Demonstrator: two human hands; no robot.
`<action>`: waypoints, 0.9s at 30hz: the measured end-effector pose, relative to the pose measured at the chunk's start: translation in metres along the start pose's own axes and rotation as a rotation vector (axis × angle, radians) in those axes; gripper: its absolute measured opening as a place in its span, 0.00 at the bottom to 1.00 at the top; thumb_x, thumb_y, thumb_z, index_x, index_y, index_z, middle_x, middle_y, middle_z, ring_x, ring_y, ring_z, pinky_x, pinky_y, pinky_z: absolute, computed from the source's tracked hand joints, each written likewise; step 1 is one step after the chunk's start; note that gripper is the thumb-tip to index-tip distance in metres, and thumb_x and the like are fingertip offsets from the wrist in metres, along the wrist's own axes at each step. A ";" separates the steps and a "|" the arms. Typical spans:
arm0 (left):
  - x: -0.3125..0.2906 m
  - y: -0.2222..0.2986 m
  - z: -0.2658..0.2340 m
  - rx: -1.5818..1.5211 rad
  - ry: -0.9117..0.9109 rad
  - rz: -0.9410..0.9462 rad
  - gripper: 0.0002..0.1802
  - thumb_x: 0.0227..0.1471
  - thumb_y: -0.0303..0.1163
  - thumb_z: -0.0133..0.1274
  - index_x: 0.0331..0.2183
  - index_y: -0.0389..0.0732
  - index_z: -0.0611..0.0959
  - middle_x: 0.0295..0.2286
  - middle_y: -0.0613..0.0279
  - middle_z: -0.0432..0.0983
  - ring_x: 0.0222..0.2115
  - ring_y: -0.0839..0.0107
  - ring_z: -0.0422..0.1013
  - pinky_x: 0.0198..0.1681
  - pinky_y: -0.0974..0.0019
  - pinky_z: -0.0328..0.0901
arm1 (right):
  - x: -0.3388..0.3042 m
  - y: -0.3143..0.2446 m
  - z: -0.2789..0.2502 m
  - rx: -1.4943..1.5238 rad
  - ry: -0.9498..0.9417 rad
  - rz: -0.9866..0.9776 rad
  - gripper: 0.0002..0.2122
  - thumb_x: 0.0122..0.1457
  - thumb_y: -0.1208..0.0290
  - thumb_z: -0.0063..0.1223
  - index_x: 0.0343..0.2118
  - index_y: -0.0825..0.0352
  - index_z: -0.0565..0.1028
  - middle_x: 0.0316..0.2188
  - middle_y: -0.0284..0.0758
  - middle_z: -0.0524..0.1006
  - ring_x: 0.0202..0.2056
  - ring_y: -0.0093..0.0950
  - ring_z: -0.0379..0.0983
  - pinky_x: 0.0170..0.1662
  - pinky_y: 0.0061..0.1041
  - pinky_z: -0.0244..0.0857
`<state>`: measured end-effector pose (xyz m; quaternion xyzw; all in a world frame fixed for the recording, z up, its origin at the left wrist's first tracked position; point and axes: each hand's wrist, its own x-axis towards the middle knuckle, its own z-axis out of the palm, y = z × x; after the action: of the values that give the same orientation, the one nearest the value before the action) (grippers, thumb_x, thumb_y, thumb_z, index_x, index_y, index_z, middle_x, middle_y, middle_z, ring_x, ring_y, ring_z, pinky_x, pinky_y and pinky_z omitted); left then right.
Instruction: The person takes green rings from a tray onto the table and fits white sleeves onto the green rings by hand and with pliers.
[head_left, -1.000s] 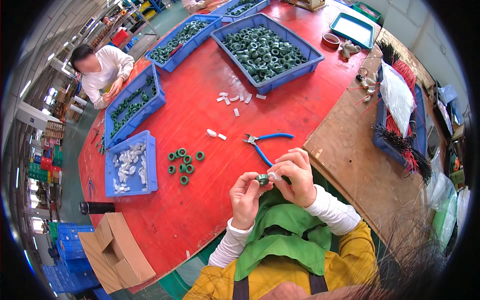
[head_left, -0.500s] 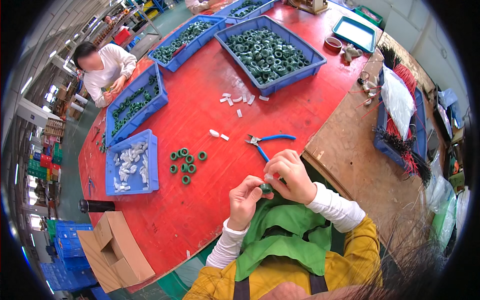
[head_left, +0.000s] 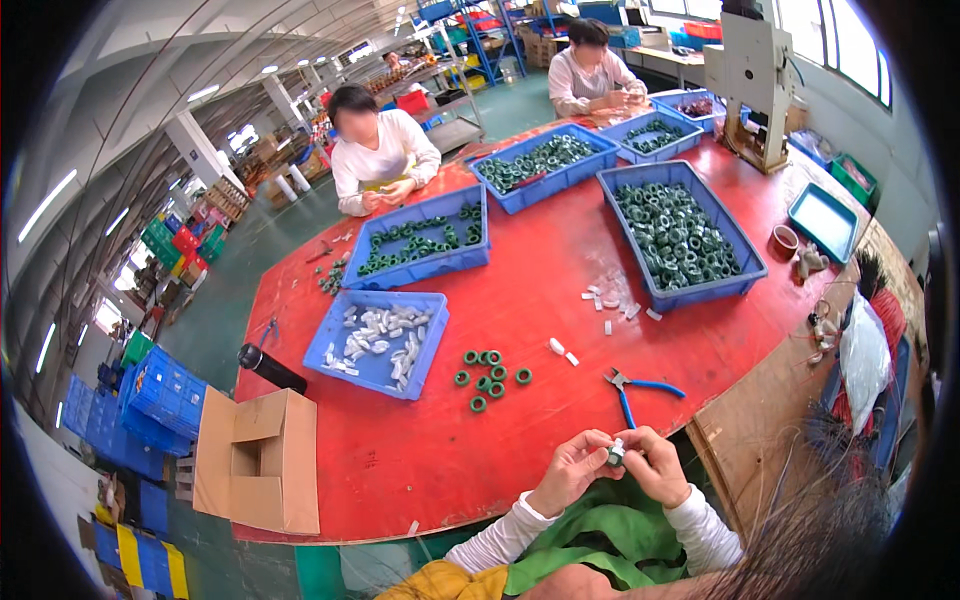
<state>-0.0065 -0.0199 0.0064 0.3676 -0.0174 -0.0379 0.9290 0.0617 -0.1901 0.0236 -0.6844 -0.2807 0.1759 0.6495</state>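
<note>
Whole view has swung since the half-second-earlier frame: trays and surface sit further right, and a second co-worker (head_left: 595, 75) at the far side is now in plain sight. Both hands have drawn tighter together; the white piece, held above the ring then, is now close against it.

Position: green toroidal ring (head_left: 614, 461) is off the surface (head_left: 440, 465), raised between the two hands near the edge closest to the person. Left hand (head_left: 572, 474) grasps it from the left, thumb and forefinger pinched. Right hand (head_left: 656, 469) comes from the right, fingers clenched on the small white piece (head_left: 618, 443) at the ring's upper side.

Key relation: white piece lies directly at the ring, apparently touching; the hands are about equally near, one each side. Long axis of the white piece is mostly covered; cannot tell whether it passes through the hole or only rests on the rim.

Around: diagonal cutters (head_left: 655, 385) with blue handles lie just beyond the hands, jaws pointing away to the left. Cluster of loose green rings (head_left: 497, 373) further left; two loose white pieces (head_left: 557, 346) between cluster and cutters. Blue tray (head_left: 362, 381) of white pieces, farther left.
</note>
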 end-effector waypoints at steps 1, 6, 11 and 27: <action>-0.001 0.001 0.001 -0.032 0.019 0.032 0.08 0.59 0.28 0.47 0.40 0.36 0.75 0.40 0.60 0.68 0.39 0.67 0.72 0.42 0.62 0.72 | 0.004 -0.011 0.002 -0.192 -0.012 -0.182 0.15 0.54 0.71 0.54 0.43 0.72 0.72 0.34 0.40 0.74 0.35 0.31 0.73 0.39 0.27 0.68; -0.002 -0.002 -0.010 -0.046 -0.002 0.033 0.09 0.59 0.28 0.47 0.41 0.37 0.74 0.39 0.60 0.70 0.40 0.68 0.72 0.43 0.62 0.72 | 0.004 -0.013 0.010 -0.248 0.017 -0.230 0.09 0.54 0.74 0.53 0.37 0.71 0.72 0.32 0.41 0.72 0.34 0.36 0.72 0.35 0.30 0.67; -0.002 0.013 0.007 0.105 0.041 0.014 0.13 0.60 0.26 0.41 0.46 0.35 0.73 0.39 0.57 0.72 0.40 0.67 0.72 0.45 0.61 0.71 | 0.005 -0.010 0.010 -0.279 0.061 -0.287 0.06 0.55 0.74 0.53 0.33 0.70 0.72 0.31 0.40 0.72 0.34 0.37 0.70 0.35 0.32 0.65; 0.038 -0.034 0.003 0.220 0.123 -0.104 0.13 0.57 0.31 0.47 0.42 0.35 0.72 0.34 0.58 0.73 0.34 0.69 0.73 0.40 0.67 0.70 | -0.003 -0.008 -0.012 -0.726 0.287 -0.676 0.11 0.46 0.64 0.56 0.31 0.63 0.73 0.33 0.33 0.70 0.36 0.33 0.67 0.37 0.31 0.62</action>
<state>0.0296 -0.0492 -0.0146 0.4695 0.0544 -0.0612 0.8791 0.0651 -0.2016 0.0319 -0.7540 -0.4372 -0.2486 0.4225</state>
